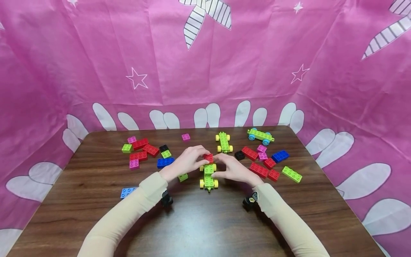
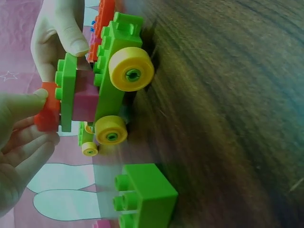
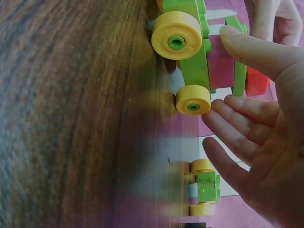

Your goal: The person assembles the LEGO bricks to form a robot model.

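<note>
A toy car with a green base (image 2: 111, 95) and yellow wheels (image 2: 132, 69) stands on the table in front of me. On its base sits a pink brick (image 2: 85, 97), topped by a flat green brick (image 2: 69, 95). My left hand (image 1: 189, 160) pinches a red brick (image 2: 48, 111) between thumb and fingers, at the far end of the green brick's studs. Whether the red one is pressed fully down I cannot tell. My right hand (image 1: 236, 169) holds the car by the green brick, thumb at the near end and index finger at the far end.
Loose bricks lie left and right, among them a light blue brick (image 1: 127, 192) and a dark blue brick (image 1: 280, 156). A small green brick (image 1: 183, 177) is beside the left hand. Behind stand another yellow-wheeled base (image 1: 223, 142) and a blue-wheeled base (image 1: 260, 135).
</note>
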`<control>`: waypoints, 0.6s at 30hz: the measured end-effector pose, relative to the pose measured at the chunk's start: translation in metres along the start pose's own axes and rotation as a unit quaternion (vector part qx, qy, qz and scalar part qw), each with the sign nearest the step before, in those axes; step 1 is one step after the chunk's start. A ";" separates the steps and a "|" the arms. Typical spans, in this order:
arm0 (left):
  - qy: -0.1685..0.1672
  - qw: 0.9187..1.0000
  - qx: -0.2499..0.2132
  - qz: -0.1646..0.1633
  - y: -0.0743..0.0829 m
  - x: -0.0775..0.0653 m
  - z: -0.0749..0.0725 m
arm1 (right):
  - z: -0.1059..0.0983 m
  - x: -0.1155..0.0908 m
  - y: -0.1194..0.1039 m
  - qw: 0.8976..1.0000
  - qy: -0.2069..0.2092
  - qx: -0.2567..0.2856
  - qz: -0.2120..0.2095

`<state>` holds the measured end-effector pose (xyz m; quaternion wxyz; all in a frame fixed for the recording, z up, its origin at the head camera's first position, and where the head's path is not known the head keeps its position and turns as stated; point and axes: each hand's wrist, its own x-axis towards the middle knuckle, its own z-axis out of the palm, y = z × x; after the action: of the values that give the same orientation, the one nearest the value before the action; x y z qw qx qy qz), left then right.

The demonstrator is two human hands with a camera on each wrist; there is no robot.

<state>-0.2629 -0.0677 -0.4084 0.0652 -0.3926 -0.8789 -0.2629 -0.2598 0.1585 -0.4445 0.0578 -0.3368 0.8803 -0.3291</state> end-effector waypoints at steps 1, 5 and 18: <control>0.000 1.000 -0.002 -0.003 0.000 -0.001 0.001 | 0.000 0.000 0.000 1.000 0.000 0.000 0.002; -0.010 1.000 -0.008 -0.015 -0.003 -0.003 0.001 | 0.001 -0.001 0.000 1.000 -0.006 0.004 0.010; -0.027 0.996 -0.065 -0.054 -0.009 -0.005 -0.006 | 0.002 -0.001 0.002 1.000 -0.004 0.019 0.007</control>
<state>-0.2664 -0.0787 -0.4087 0.0019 -0.3552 -0.8812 -0.3118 -0.2596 0.1588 -0.4477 0.0698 -0.3305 0.8762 -0.3438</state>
